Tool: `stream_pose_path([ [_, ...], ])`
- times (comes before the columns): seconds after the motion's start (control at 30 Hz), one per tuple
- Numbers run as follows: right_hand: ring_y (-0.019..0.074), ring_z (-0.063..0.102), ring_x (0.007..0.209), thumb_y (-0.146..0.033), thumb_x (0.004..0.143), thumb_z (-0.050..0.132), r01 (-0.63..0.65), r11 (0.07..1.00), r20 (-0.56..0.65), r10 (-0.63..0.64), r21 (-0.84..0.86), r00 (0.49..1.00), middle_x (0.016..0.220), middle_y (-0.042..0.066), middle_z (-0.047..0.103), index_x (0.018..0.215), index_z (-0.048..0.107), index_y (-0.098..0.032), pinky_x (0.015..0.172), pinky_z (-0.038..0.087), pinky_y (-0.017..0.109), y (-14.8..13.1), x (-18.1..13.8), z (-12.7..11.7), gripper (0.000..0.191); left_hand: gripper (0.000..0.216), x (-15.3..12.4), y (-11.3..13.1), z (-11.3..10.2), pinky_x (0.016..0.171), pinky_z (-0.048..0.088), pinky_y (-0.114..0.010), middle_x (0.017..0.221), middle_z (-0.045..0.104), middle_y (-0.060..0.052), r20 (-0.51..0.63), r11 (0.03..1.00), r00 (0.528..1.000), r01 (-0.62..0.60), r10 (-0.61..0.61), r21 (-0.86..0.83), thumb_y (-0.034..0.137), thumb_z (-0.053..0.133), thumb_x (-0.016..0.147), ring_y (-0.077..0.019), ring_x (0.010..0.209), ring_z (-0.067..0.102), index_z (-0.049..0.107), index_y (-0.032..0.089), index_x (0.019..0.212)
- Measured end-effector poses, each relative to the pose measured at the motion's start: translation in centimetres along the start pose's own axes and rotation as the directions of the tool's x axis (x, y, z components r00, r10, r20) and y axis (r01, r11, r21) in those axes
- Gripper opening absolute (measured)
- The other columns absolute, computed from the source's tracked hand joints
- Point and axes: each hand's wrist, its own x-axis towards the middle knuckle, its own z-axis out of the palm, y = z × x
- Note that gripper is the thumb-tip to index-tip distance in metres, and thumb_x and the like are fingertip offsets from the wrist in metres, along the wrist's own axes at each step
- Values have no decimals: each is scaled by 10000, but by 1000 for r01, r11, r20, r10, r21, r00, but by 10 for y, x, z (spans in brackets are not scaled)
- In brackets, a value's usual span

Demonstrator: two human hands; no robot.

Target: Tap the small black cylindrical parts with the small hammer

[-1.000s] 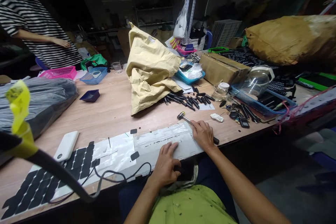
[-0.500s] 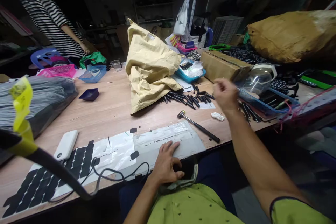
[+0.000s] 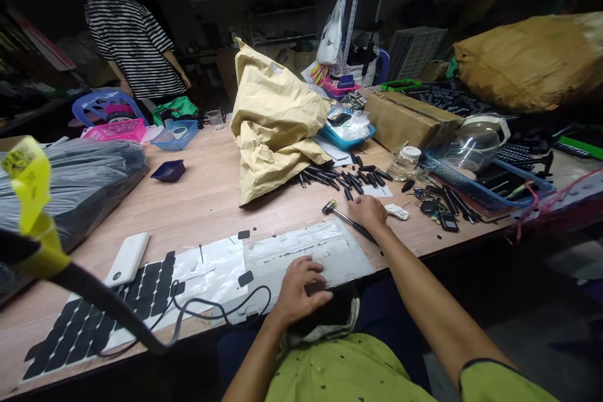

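Note:
My left hand point(image 3: 298, 291) lies with fingers bent on the near edge of a grey keyboard frame point(image 3: 306, 251) at the table's front. My right hand point(image 3: 370, 211) rests palm down over the black handle of a small hammer point(image 3: 335, 210), whose metal head points left. Its fingers curl toward the table, and whether they grip the handle is unclear. A sheet of black keycaps point(image 3: 94, 317) and a white plastic film point(image 3: 207, 267) lie left of the frame.
A crumpled tan paper bag point(image 3: 273, 119), a pile of black sticks point(image 3: 339, 179), a cardboard box point(image 3: 405, 119), a blue tray point(image 3: 490, 179) and a white power bank point(image 3: 126, 259) crowd the wooden table point(image 3: 198, 201). A person in a striped shirt point(image 3: 134, 44) stands far left.
My right hand came back from the blue tray area and settled on the hammer handle. The person in the striped shirt moved right and turned away. My left hand stayed on the frame.

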Motion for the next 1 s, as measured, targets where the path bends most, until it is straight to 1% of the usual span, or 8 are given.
stream_pose_path([
  [0.1,174,653,741,-416,881,527,81,988,12,-83,131,996,809,43,743,859,764,-229,627,440,252,4,-34,12,302,378,14,2,0,926,525,-408,927,746,-82,-167,956,970,131,-179,-263,498,749,767,-252,955,681,774,218,1020],
  [0.17,161,612,669,-433,840,566,268,890,12,-293,370,956,717,26,704,756,733,-212,597,428,245,3,-64,27,289,508,29,4,1,807,542,-344,836,724,-61,-256,882,910,197,-327,-429,563,742,747,-207,814,674,752,179,1080],
  [0.33,128,528,588,-403,850,555,362,788,14,-424,498,905,641,-5,615,660,670,-210,575,399,242,-9,-121,59,294,527,63,-1,2,594,482,-255,656,656,-3,-291,773,835,225,-467,-593,543,836,595,-142,618,597,752,138,921],
  [0.47,148,579,704,-313,845,600,450,833,77,-497,321,864,802,16,671,874,733,-229,650,426,255,-5,-116,47,160,257,72,-10,-6,667,505,-281,736,691,-9,-376,910,866,185,-329,-371,345,797,662,-159,685,603,771,185,862],
  [0.53,195,604,882,-287,841,626,467,873,-29,-467,140,884,969,66,688,1022,736,-228,755,452,283,3,-98,31,220,217,75,-14,-11,762,513,-322,820,704,-27,-421,973,878,198,-229,-116,248,751,705,-194,789,613,784,219,918],
  [0.67,281,556,1095,-297,890,596,241,954,-97,-261,-177,960,1161,143,643,1190,688,-196,831,440,351,26,-63,8,330,238,81,-18,-15,862,479,-381,903,674,-53,-357,924,922,259,-150,280,182,708,767,-251,939,583,791,274,970],
  [0.8,236,585,1038,-317,951,516,226,949,46,-222,-218,974,1111,114,655,1079,696,-204,817,419,314,39,-53,8,249,254,82,-21,-10,894,450,-394,940,659,-50,-328,896,936,252,-129,366,169,690,805,-250,973,561,772,286,1016],
  [1.0,208,624,960,-281,933,531,257,953,70,-249,-164,966,1043,106,677,1007,650,-185,758,409,274,40,-73,17,169,146,80,-20,-11,884,443,-372,956,680,-39,-348,898,927,265,-138,351,164,724,784,-240,974,562,735,247,903],
])
